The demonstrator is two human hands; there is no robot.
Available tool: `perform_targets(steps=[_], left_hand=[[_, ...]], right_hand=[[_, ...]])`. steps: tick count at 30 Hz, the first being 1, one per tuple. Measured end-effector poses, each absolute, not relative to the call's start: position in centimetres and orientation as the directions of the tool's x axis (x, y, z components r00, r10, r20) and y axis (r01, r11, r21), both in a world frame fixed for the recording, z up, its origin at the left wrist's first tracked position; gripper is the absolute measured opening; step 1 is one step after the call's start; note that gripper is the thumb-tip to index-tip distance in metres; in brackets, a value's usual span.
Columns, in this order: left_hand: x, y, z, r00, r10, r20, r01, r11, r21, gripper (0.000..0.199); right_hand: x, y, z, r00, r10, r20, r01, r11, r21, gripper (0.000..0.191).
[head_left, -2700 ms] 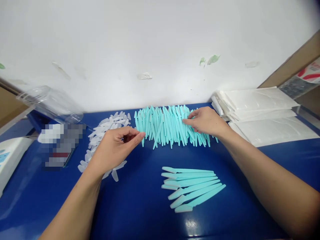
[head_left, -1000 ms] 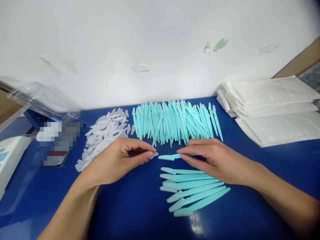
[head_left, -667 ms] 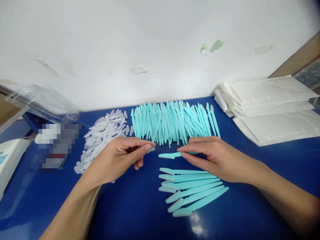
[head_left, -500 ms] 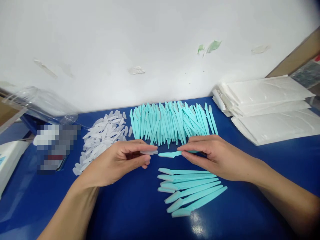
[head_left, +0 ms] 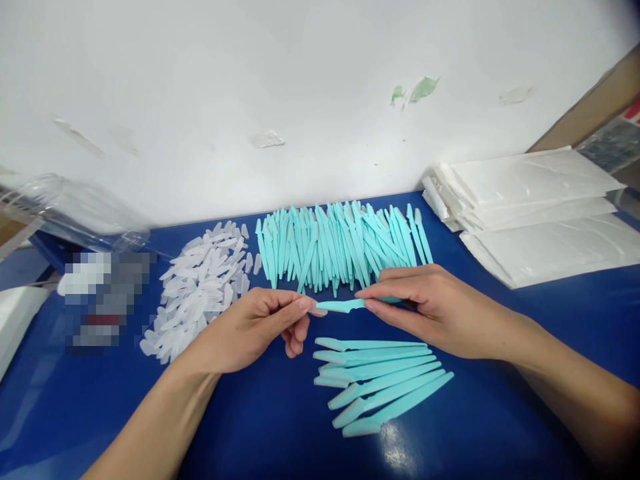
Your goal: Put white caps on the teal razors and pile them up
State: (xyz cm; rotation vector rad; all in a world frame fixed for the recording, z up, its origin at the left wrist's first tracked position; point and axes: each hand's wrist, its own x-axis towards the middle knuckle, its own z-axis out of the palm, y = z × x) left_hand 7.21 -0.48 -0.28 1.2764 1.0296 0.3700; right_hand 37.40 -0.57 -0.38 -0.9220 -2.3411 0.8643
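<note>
My right hand (head_left: 425, 303) pinches a turquoise eyebrow razor (head_left: 345, 306) by its handle, blade end pointing left. Between thumb and fingers my left hand (head_left: 273, 327) grips a translucent blade cap (head_left: 319, 309), mostly hidden by the fingertips. The cap meets the razor's tip; how far it overlaps the blade I cannot tell. Nearer to me lie several razors in a loose fan (head_left: 390, 383), their blade ends to the left. Behind my hands spreads a large pile of turquoise razors (head_left: 335, 243). Left of it sits a heap of translucent caps (head_left: 200, 287).
White padded packets (head_left: 550, 247) are stacked at the right. Clear plastic packaging (head_left: 85, 210) stands at the far left, near a blurred-out item (head_left: 107, 300) and a white device (head_left: 17, 323). A white wall (head_left: 320, 100) rises behind the blue table (head_left: 260, 413).
My left hand has moved right, bringing the cap from just short of the razor to its tip. My left fingers have closed further over the cap. The right hand has barely moved.
</note>
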Motion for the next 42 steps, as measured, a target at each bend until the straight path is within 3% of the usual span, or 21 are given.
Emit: perform_targets(steps=[11, 25, 29, 32, 42], left_hand=[[6.2, -0.3, -0.9, 0.501, 0.784, -0.367, 0.206, 0.304, 0.93, 0.033], [9.7, -2.0, -0.5, 0.567, 0.714, -0.41, 0.286, 0.297, 0.911, 0.046], [9.1, -2.0, -0.1, 0.549, 0.773, -0.317, 0.428, 0.066, 0.902, 0.039], [8.9, -2.1, 0.1, 0.559, 0.79, -0.253, 0.524, -0.1, 0.846, 0.029], [9.7, -2.9, 0.1, 0.659, 0.705, -0.262, 0.594, -0.275, 0.756, 0.025]], right_hand=[[37.7, -0.4, -0.2, -0.643, 0.74, 0.197, 0.42, 0.556, -0.718, 0.033], [36.5, -0.9, -0.2, -0.669, 0.731, 0.135, 0.428, 0.527, -0.734, 0.028], [36.2, -1.1, -0.4, -0.668, 0.732, 0.134, 0.442, 0.535, -0.72, 0.028], [36.1, -1.5, -0.4, -0.677, 0.735, 0.038, 0.506, 0.503, -0.7, 0.026], [36.4, -2.5, 0.1, -0.721, 0.663, -0.202, 0.615, 0.478, -0.627, 0.028]])
